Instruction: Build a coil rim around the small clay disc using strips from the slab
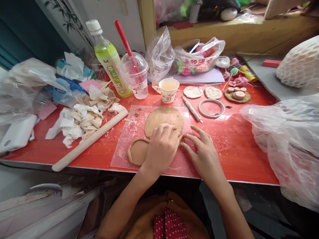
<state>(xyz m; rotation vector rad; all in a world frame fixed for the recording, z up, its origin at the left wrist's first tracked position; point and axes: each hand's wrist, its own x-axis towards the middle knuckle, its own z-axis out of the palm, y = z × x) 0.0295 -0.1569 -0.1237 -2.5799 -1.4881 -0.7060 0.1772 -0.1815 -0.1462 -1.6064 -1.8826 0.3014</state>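
A flat round slab of brown clay (164,119) lies on a clear plastic sheet (122,149). In front of it sits a smaller clay disc (138,152) with a raised coil along its edge, partly covered by my left hand (164,144). That hand is curled at the slab's near right edge, and whatever its fingertips grip is hidden. My right hand (204,149) comes in from the right, its thumb and forefinger closing on a small bit of clay (183,139) beside the left fingertips. Its other fingers are spread.
A rolling pin (89,141) and crumpled tissues (82,122) lie left. Behind the sheet stand a paper cup (168,93), a plastic cup (136,79) and a green bottle (109,59). A clay tool (192,109), a ring (211,108) and a plastic bag (286,139) lie right.
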